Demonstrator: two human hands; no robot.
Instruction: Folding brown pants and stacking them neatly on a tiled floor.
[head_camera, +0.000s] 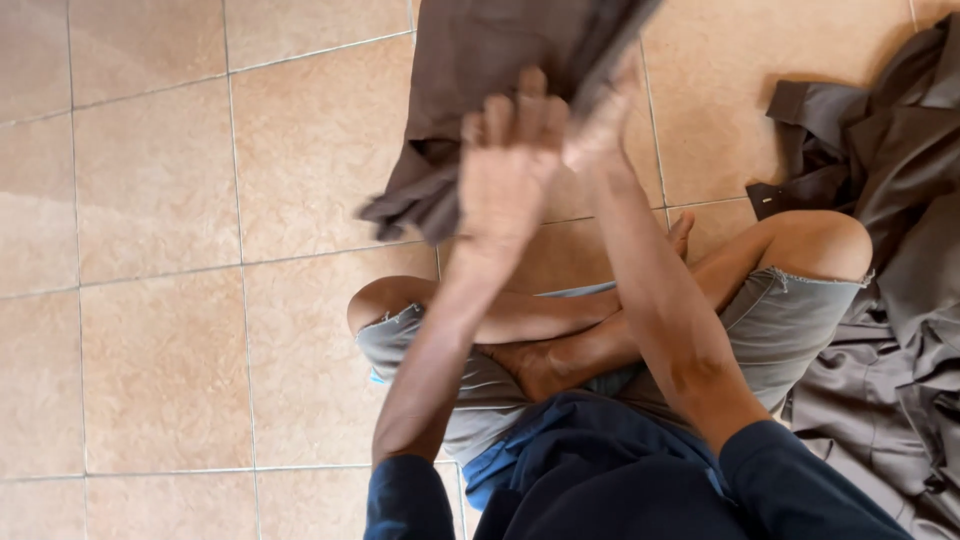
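I judge folding is under way: both hands, left hand and right hand, are clamped together on the brown garment held above the far floor, and the next move calls for squaring its edges.

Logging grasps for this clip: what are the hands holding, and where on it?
Both hands, left hand and right hand, grip a brown cloth garment at its near edge, lifted above the tile floor.
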